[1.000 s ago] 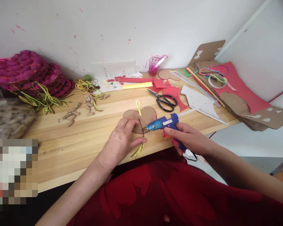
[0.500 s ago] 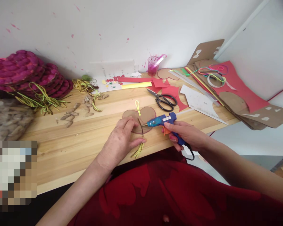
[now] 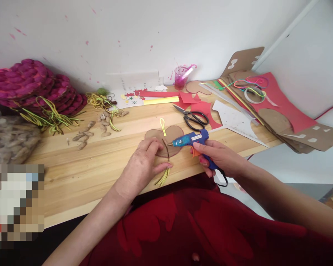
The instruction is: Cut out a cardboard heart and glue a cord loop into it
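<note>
A brown cardboard heart (image 3: pixel 174 132) lies flat on the wooden table. My left hand (image 3: pixel 143 159) rests on its left side, fingers bent, holding down a dark cord (image 3: pixel 167 152) that runs along the heart's middle. The thumb touches the cord's lower end, where yellow-green tassel strands (image 3: pixel 163 178) spread out. In my right hand (image 3: pixel 220 153) is a blue hot glue gun (image 3: pixel 201 137), its orange trigger near my fingers. Its nozzle points left, at the cord. A yellow cord loop (image 3: pixel 162 123) sticks up from the heart's top notch.
Black scissors (image 3: pixel 195 119) lie behind the glue gun. Red paper scraps (image 3: pixel 207 110), a white sheet (image 3: pixel 235 120) and stacked cardboard (image 3: pixel 302 141) are to the right. Peanuts (image 3: pixel 84 136) and purple woven pieces (image 3: pixel 22 79) sit on the left. A plastic cup (image 3: pixel 181 78) stands at the wall.
The glue gun's body has shifted slightly upward, with its nozzle tip a little higher along the cord. My left hand keeps its place.
</note>
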`<state>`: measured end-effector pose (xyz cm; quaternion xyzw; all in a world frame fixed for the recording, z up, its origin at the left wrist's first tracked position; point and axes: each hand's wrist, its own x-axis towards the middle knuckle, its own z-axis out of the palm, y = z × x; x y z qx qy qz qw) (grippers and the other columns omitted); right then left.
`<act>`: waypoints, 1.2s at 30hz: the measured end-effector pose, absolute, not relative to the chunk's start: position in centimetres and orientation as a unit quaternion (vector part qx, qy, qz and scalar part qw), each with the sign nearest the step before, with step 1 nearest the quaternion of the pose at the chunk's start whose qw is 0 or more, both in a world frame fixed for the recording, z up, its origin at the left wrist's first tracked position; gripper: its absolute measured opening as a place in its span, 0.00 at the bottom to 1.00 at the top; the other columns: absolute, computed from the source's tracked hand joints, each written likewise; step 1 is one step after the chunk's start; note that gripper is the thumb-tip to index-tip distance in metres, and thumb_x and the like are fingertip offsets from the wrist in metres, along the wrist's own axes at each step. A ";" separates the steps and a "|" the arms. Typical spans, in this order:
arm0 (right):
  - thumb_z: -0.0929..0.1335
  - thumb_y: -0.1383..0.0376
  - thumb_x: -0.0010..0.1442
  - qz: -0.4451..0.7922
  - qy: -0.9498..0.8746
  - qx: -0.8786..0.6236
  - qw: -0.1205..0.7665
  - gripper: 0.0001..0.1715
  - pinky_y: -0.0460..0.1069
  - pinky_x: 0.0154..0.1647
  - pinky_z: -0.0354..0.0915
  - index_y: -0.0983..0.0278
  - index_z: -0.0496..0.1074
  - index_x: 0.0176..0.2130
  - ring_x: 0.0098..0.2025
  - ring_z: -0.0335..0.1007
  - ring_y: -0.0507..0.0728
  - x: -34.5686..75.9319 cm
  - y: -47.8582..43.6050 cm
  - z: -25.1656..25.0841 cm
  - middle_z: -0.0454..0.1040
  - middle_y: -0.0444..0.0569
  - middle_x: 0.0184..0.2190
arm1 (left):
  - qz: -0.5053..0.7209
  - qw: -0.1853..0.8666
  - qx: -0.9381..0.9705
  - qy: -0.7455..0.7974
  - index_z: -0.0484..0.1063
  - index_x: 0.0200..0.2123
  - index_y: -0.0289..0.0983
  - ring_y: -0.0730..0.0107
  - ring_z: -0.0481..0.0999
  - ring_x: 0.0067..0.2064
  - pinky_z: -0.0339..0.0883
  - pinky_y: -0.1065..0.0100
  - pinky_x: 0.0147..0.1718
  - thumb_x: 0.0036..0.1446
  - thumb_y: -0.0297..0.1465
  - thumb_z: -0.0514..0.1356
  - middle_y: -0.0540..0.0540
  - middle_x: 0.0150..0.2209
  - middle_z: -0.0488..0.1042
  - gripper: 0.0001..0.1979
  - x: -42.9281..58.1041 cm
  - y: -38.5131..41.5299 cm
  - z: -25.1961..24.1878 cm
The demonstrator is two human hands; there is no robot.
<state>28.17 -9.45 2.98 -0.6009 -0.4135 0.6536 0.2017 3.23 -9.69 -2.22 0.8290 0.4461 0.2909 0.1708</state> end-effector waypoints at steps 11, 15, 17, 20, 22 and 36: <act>0.64 0.54 0.68 0.617 -0.444 -0.624 0.181 0.16 0.43 0.12 0.56 0.62 0.62 0.34 0.14 0.66 0.50 28.1 -9.1 2.8 0.65 0.39 0.19 | 0.292 0.167 0.829 0.446 0.65 0.43 0.38 0.57 0.73 0.50 0.71 0.56 0.51 0.53 0.38 0.70 0.40 0.48 0.70 0.21 3.2 -9.7 -2.2; 0.64 0.55 0.68 0.623 -0.435 -0.623 0.188 0.16 0.43 0.13 0.58 0.62 0.62 0.33 0.14 0.65 0.50 28.0 -8.8 2.7 0.65 0.39 0.19 | 0.289 0.167 0.831 0.444 0.65 0.43 0.38 0.57 0.73 0.50 0.71 0.55 0.51 0.53 0.38 0.70 0.40 0.48 0.70 0.20 3.2 -9.7 -2.2; 0.64 0.54 0.67 0.622 -0.424 -0.630 0.191 0.16 0.43 0.13 0.59 0.62 0.63 0.33 0.14 0.64 0.49 27.8 -8.6 2.8 0.64 0.38 0.19 | 0.288 0.165 0.832 0.444 0.65 0.43 0.38 0.57 0.72 0.51 0.71 0.54 0.51 0.53 0.38 0.70 0.40 0.48 0.70 0.21 3.2 -9.7 -2.2; 0.64 0.53 0.67 0.630 -0.397 -0.637 0.201 0.17 0.42 0.13 0.58 0.62 0.63 0.33 0.14 0.63 0.48 27.4 -8.4 3.1 0.64 0.38 0.19 | 0.288 0.165 0.833 0.444 0.65 0.43 0.38 0.57 0.73 0.50 0.71 0.54 0.51 0.53 0.39 0.70 0.40 0.49 0.70 0.21 3.2 -9.7 -2.2; 0.64 0.53 0.67 0.637 -0.386 -0.632 0.215 0.17 0.41 0.12 0.57 0.62 0.63 0.34 0.13 0.63 0.48 27.3 -8.4 3.3 0.64 0.38 0.18 | 0.288 0.166 0.833 0.442 0.65 0.43 0.37 0.57 0.73 0.50 0.71 0.54 0.51 0.54 0.39 0.69 0.39 0.49 0.70 0.20 3.2 -9.7 -2.2; 0.66 0.52 0.66 0.639 -0.396 -0.629 0.197 0.17 0.42 0.12 0.58 0.62 0.63 0.34 0.13 0.63 0.48 27.4 -8.5 3.0 0.64 0.38 0.18 | 0.287 0.171 0.831 0.444 0.65 0.43 0.38 0.57 0.72 0.51 0.71 0.54 0.52 0.54 0.38 0.70 0.41 0.48 0.70 0.20 3.1 -9.7 -2.2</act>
